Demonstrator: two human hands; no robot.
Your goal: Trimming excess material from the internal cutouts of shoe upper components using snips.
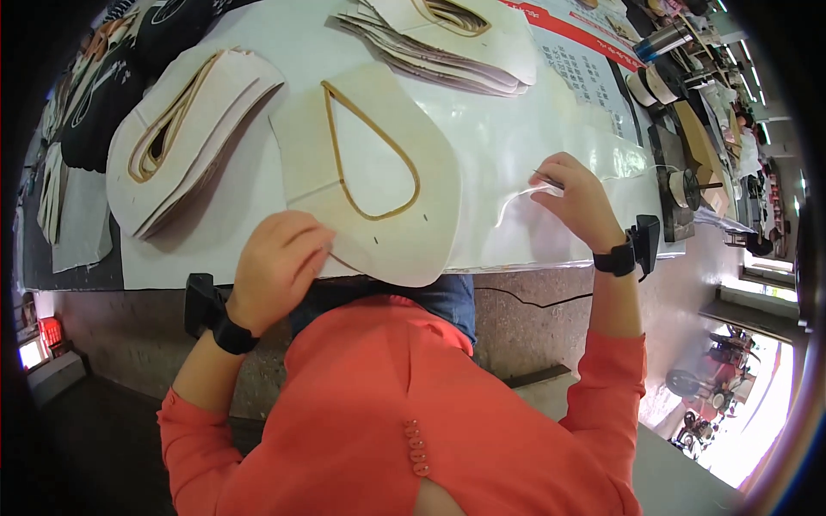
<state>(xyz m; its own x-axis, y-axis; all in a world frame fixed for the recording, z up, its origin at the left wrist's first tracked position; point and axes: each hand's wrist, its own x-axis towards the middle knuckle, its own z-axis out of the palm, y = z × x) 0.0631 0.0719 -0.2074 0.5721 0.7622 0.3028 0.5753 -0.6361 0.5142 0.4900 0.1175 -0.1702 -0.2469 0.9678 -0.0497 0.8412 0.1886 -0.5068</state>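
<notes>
At frame centre we see a cream shoe-upper piece (379,163) lying on the desk (516,129), its lower left edge pressed under our left hand (277,262). Right of it, well apart, our right hand (578,199) pinches a thin needle-like tool (547,179). Stacks of similar pieces (185,133) lie at upper left and top centre.

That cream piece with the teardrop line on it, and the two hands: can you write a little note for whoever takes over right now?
Left hand: flat on the lower left edge of the cream cut piece, pinning it to the white table.
Right hand: off the piece, on the table to its right, pinching a thin dark tool; I cannot tell what kind.
Things: one stack of similar pieces lies to the left, another stack at the far edge.
Done: a tan teardrop outline shows on the piece.
Left: the tool is not touching the piece yet.
</notes>
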